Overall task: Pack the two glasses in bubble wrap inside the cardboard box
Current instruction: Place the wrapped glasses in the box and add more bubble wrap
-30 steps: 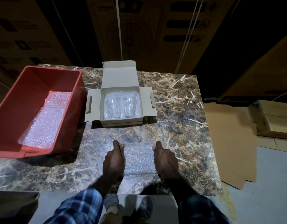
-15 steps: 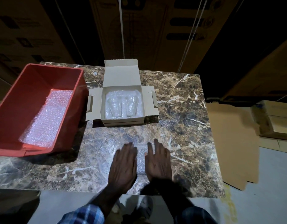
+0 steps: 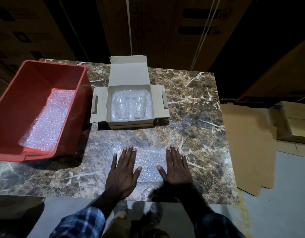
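Both hands lie flat with straight fingers on a folded sheet of bubble wrap [image 3: 149,162] that sits on the marble table [image 3: 196,103] just in front of the cardboard box [image 3: 129,78]: the left hand [image 3: 123,170] presses its left part, fingers close together and thumb spread, and the right hand [image 3: 177,167] presses its right edge in the same way, neither gripping anything. The two glasses [image 3: 130,107] are already inside the box, lying on a bed of bubble wrap, side by side and touching or nearly so; their long axes run from the back of the box, where the lid flap stands, toward its front wall, and the thick bases seem to point to the front, though the clear glass on clear wrap makes this hard to be sure of. The main risk, as I judge it, is that the sheet springs open or slides on the smooth marble once the palms lift, so it goes into the box crumpled and leaves part of the glasses bare. With nothing visible between the glasses, they could knock together when the box is closed or moved. A careless reach toward the box could also catch its open side flaps. To the left of the box a red bin [image 3: 14,107] holds more bubble wrap.
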Tool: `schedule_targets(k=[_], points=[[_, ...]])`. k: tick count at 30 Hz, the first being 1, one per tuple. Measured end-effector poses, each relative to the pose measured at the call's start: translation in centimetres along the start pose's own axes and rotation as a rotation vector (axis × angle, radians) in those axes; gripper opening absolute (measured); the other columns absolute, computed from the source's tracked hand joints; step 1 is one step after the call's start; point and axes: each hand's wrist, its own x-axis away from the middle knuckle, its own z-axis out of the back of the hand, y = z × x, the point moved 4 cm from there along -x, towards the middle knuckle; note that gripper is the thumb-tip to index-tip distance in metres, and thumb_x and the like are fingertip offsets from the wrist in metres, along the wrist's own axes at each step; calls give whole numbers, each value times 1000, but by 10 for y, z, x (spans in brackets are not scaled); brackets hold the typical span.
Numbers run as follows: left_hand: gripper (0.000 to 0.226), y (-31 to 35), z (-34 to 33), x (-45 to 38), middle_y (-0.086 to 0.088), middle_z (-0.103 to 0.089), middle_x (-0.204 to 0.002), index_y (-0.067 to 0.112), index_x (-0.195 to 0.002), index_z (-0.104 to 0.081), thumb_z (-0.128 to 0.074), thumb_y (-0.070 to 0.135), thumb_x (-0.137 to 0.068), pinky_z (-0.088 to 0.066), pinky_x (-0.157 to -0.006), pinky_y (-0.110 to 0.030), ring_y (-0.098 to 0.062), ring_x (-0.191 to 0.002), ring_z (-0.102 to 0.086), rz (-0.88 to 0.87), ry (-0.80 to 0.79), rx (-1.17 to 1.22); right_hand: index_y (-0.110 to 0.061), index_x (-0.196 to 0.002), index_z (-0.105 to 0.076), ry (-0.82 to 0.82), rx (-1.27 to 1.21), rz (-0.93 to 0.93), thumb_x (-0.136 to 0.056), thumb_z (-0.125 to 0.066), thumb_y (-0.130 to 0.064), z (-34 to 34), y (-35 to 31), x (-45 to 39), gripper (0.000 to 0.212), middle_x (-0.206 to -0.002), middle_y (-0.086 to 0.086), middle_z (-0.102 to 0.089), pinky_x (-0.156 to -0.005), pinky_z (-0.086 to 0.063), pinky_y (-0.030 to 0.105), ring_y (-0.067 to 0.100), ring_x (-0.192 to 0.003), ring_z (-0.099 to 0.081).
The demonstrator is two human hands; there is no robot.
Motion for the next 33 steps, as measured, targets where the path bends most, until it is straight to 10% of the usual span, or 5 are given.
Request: schedule_targets(k=[10,17,23,28,33], points=[[38,-4,42,-14,-8,-64,-131,10,-124,-66,-55,31,-93,-40,-98,-50,-35,-113,-60,-208,324,-88,-3,-140,-51,63,-6,92,-91,-52,-30,20,-15,-16,56,-137,21,-56,-105,-45,45,38,-124,-56],[81,-9,41,-41,-1,-16,-165,22,-154,-26,-54,59,-88,-14,-115,-47,-25,-150,-9,21,-167,99,-18,-135,-52,-111,-69,49,-92,-59,-23,40,-21,-35,44,-120,5,-52,-96,-39,39,23,-110,-45],[40,-14,65,-69,3,-33,-154,23,-113,-63,-75,43,-81,-15,-112,-42,-23,-147,-13,-61,-243,17,-20,-101,-57,-254,-288,0,-83,-57,-7,55,-27,-50,22,-102,6,-57,-78,-46,33,25,-96,-54],[34,-40,89,-83,12,-65,-86,28,-82,-50,-83,27,-72,-46,-75,-33,-14,-92,-63,58,-159,397,-30,-92,-50,-194,-612,-95,-82,-61,4,96,-40,-70,37,-94,8,-69,-57,-49,36,29,-77,-67],[54,-76,148,-106,0,-64,-88,33,-90,-48,-93,25,-61,-49,-63,-35,-16,-73,-59,230,-3,822,-25,-100,-57,-88,-900,-165,-79,-67,13,144,-62,-111,45,-102,-1,-64,-73,-49,33,14,-87,-61]])
